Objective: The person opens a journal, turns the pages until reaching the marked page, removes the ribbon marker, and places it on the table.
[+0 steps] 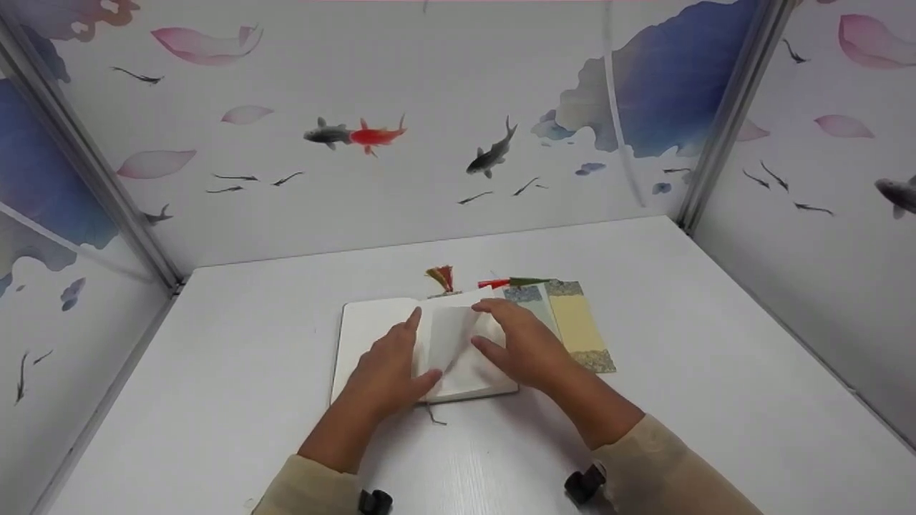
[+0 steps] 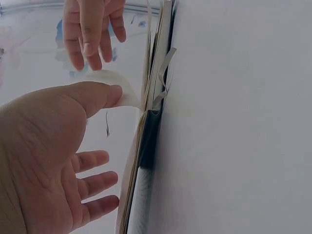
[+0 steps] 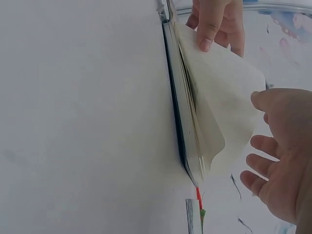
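An open notebook (image 1: 372,322) with blank cream pages and a dark cover lies on the table. One loose page (image 1: 449,332) stands up from the middle, curving to the right. My left hand (image 1: 390,368) is over the gutter, fingers extended and spread; its thumb touches the raised page (image 3: 224,73) near its lower edge. On the other side my right hand (image 1: 526,343) hovers by the page's free edge, fingers loosely bent, thumb and index apart. Whether its fingertips touch the paper I cannot tell. A thin grey ribbon (image 2: 165,80) hangs from the notebook's spine.
Partly under the notebook's right side lie a yellow patterned bookmark (image 1: 576,322) and a blue-grey one (image 1: 528,300). A red-and-gold tassel (image 1: 442,277) and a red-and-green tassel (image 1: 519,282) stick out at the back. Printed panels (image 1: 429,207) enclose the white table (image 1: 236,343).
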Available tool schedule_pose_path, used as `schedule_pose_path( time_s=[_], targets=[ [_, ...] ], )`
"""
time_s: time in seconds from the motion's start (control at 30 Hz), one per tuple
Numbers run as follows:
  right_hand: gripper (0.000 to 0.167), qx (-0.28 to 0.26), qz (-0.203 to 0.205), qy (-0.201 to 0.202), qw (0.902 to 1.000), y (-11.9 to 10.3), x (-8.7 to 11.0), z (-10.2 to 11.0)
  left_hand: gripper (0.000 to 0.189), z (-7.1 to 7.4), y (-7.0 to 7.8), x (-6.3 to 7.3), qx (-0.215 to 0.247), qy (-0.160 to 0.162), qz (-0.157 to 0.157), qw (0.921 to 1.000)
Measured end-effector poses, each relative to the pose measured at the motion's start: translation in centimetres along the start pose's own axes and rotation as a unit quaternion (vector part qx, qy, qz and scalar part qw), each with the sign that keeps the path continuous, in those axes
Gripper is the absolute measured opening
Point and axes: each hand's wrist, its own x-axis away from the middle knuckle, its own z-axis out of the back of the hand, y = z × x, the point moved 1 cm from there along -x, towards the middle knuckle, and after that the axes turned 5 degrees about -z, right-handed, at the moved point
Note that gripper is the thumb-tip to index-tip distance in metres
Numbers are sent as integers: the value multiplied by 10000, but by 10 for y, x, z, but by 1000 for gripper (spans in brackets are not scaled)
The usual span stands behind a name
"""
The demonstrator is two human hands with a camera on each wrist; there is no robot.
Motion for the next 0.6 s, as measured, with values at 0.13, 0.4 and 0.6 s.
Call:
schedule_pose_path(
  time_s=[0.13, 0.4, 0.6],
  targets=[
    [58, 133, -88, -312, 9994, 3, 0, -1, 111, 1, -1, 1, -79, 274, -123, 9995],
    [59, 598, -140, -1139, 9916, 11, -1, -6, 116, 5, 1, 0, -463, 682, -111, 9965],
    [61, 827, -239, -1498, 9850, 12, -1, -9, 111, 7, 3, 0, -640, 674, -49, 9957]
  ],
)
